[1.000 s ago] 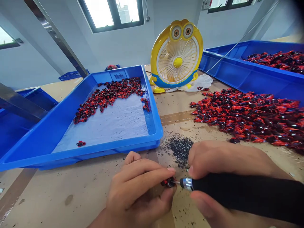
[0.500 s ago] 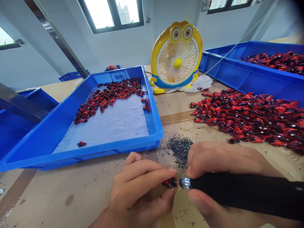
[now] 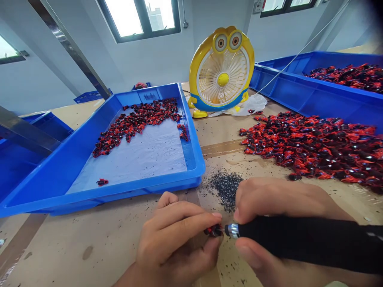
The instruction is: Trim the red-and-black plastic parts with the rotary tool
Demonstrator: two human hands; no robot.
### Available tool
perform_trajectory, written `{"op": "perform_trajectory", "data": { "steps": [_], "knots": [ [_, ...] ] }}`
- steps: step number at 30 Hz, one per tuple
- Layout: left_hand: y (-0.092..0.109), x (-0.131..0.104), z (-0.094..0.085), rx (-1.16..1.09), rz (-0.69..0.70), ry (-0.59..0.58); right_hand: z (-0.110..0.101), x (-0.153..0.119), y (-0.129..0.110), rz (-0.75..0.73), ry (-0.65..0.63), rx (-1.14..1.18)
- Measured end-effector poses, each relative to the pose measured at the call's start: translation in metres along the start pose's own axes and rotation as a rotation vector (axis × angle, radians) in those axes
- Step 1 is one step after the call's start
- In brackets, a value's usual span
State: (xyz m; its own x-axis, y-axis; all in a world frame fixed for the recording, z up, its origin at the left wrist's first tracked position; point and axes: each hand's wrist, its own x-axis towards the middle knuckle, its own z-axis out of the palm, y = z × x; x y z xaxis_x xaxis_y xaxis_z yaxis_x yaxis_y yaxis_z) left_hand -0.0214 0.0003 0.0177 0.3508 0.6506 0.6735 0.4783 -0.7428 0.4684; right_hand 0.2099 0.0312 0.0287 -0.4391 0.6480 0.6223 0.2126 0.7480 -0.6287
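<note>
Pinched between the thumb and fingers of my left hand is a small red-and-black plastic piece. My right hand is closed around a black handheld rotary tool, which lies nearly level and points left. A silver collar and a thin bit stick out of its front end. The bit's tip meets the right side of the piece; how deep it goes I cannot tell. Fine black shavings lie heaped on the table just beyond my hands.
At the left, a blue tray lined with white sheet holds many similar pieces. A large pile of red-and-black pieces covers the right, before more blue trays. A yellow fan stands at the back. A metal post slants at left.
Almost nothing differs. Both hands keep their hold, and the tool's tip stays at the piece, with at most a very slight shift left.
</note>
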Motion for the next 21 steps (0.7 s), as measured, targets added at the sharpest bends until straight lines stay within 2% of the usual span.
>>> {"op": "perform_trajectory", "data": {
  "steps": [9, 13, 17, 21],
  "knots": [
    [-0.001, -0.001, 0.001, -0.004, 0.002, 0.016, 0.0, 0.013, -0.005, -0.02, -0.048, 0.024],
    [-0.002, 0.0, 0.002, 0.007, 0.003, 0.03, 0.0, 0.016, -0.004, -0.014, -0.014, 0.023],
    [0.0, 0.001, 0.001, 0.022, -0.001, 0.018, 0.0, 0.019, -0.002, -0.044, -0.065, 0.014],
    [0.001, 0.001, 0.002, 0.018, -0.008, 0.023, 0.0, 0.018, -0.004, -0.025, -0.048, 0.011]
  ]
}}
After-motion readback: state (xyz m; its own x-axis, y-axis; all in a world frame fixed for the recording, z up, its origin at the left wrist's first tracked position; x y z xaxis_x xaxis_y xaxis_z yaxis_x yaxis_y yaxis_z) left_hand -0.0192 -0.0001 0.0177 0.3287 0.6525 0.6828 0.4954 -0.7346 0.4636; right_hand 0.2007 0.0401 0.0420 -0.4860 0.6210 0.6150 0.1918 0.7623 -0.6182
